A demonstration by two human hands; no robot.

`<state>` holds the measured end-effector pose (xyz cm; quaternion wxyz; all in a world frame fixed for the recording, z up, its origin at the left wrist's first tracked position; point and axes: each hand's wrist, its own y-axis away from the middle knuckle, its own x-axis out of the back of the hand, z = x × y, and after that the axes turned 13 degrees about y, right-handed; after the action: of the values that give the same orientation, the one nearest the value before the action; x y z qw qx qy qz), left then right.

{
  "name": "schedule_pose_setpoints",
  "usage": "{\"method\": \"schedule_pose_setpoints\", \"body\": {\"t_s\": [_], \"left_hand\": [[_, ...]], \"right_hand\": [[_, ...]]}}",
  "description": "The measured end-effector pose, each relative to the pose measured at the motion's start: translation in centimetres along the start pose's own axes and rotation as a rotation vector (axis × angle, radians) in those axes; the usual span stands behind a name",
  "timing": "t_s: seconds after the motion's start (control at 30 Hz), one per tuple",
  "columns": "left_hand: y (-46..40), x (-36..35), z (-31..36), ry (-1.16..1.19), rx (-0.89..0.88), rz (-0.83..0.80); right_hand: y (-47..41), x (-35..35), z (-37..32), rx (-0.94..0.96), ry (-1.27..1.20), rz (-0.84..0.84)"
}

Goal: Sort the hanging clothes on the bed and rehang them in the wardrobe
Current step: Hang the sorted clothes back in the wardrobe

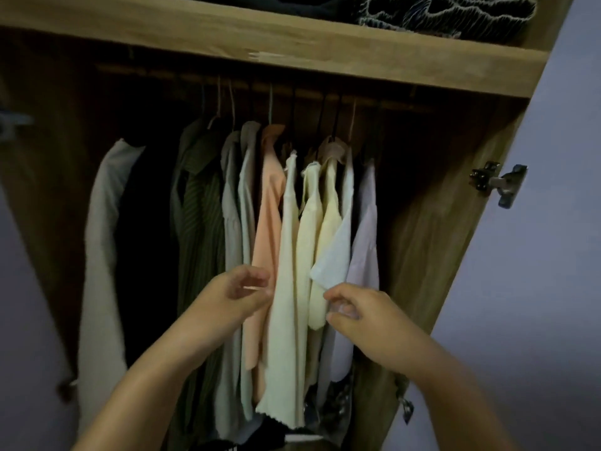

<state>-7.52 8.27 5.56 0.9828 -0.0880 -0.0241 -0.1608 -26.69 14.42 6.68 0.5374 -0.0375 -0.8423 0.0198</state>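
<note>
Head view looks into an open wooden wardrobe (432, 255), where a row of clothes hangs from a dark rail (253, 87) under a shelf (292, 43) that carries folded dark fabric (445, 14). From the left hang a white garment (100, 255), a green striped shirt (200, 222), grey shirts (232, 206), a peach top (270, 206), a cream ribbed top (287, 288), pale yellow tops (317, 222) and a lilac shirt (366, 239).

Both hands reach up to the lower part of the row. The left hand (234, 294) is loosely curled with fingers bent, touching the peach top's edge beside the cream ribbed top; whether it pinches fabric is unclear. The right hand (361, 315) is also half-curled, its fingertips (328, 296) at the hem of a pale yellow top, under a white sleeve (331, 258). A metal hinge (497, 183) sits on the right wardrobe wall.
</note>
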Motion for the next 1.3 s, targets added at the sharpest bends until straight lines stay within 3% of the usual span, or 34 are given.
{"method": "schedule_pose_setpoints", "body": {"t_s": [0.43, 0.6, 0.83, 1.3], "left_hand": [[19.1, 8.0, -2.9, -0.098, 0.146, 0.427], [26.5, 11.0, -2.6, -0.11, 0.152, 0.619], [38.0, 16.0, -1.4, -0.074, 0.147, 0.849], [64.5, 27.5, 0.4, -0.226, 0.236, 1.215]], "right_hand": [[6.4, -7.2, -10.7, 0.407, -0.014, -0.271], [9.6, -10.7, -17.2, 0.538, 0.002, -0.298], [15.5, -15.0, -27.1, 0.734, 0.0, -0.483], [32.6, -25.9, -47.4, 1.106, 0.025, -0.57]]}}
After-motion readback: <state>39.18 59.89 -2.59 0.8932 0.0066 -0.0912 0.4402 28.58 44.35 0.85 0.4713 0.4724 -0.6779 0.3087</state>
